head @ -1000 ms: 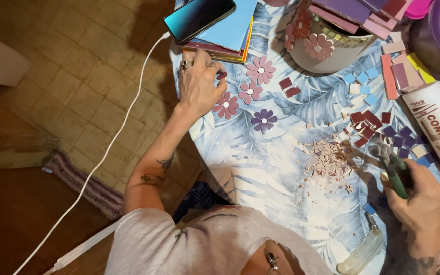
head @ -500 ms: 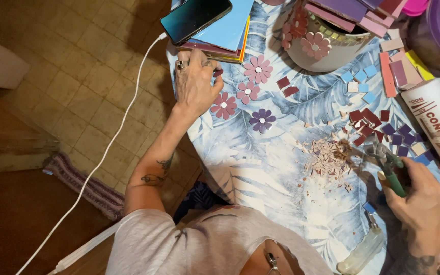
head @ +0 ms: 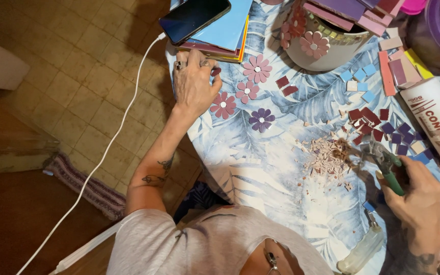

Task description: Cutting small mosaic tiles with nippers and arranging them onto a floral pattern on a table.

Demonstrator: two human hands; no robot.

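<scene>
- Left hand (head: 193,84) flat on leaf-print tablecloth (head: 260,168), fingers (head: 197,57) together, tips at edge of tile stack (head: 223,38); whether anything pinched underneath: cannot tell.
- Phone (head: 194,18) lying on top of tile stack, white cable (head: 118,137) trailing off down to floor.
- Right hand (head: 418,203) near side of tablecloth, fingers clamped round green-handled nippers (head: 385,165).
- Nipper jaws pointing at pile of pale tile chips (head: 324,158) mid-tablecloth, just beside it.
- Mosaic flowers on tablecloth just beside left hand: dark pink flower (head: 223,105) touching thumb side, purple flower (head: 261,119) near, pink flower (head: 257,68) next to stack.
- Loose small square tiles (head: 378,127) past chip pile.
- Decorated pot (head: 322,46) at far edge of tablecloth.
- White tube (head: 436,122) lying beyond square tiles.
</scene>
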